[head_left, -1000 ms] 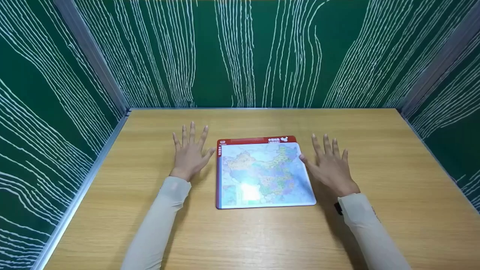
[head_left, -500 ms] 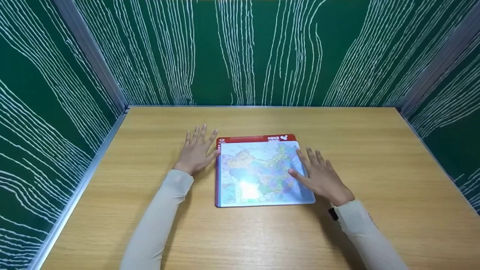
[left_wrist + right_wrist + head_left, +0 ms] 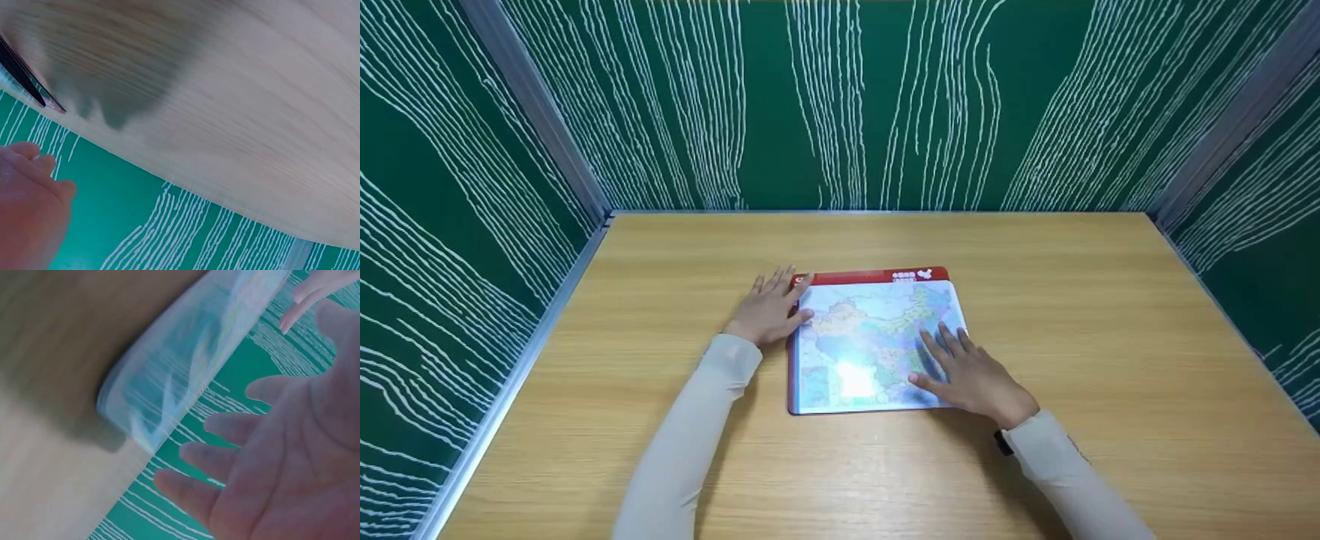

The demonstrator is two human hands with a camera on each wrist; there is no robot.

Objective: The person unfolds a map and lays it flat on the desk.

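Object: flat, rectangular, red-topped map board (image 3: 847, 322), laid on pale wood-grain tabletop (image 3: 870, 480); long axis uncertain.
Left hand (image 3: 771, 309): fingers extended over upper left edge, nothing grasped; board extends rightward.
Right hand (image 3: 971, 375): fingers spread over lower right, nothing grasped; board extends leftward.
Nearer hand: not separable; contact cannot be told for either.
Obscured: lower right corner, by right hand; some print, by white glare (image 3: 855, 379).

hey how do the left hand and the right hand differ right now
In the head view, the left hand is at the upper left corner of the map board; the right hand is over its lower right part. A dark object shows at the right hand's wrist, none at the left hand's. Both have extended fingers and grip nothing.
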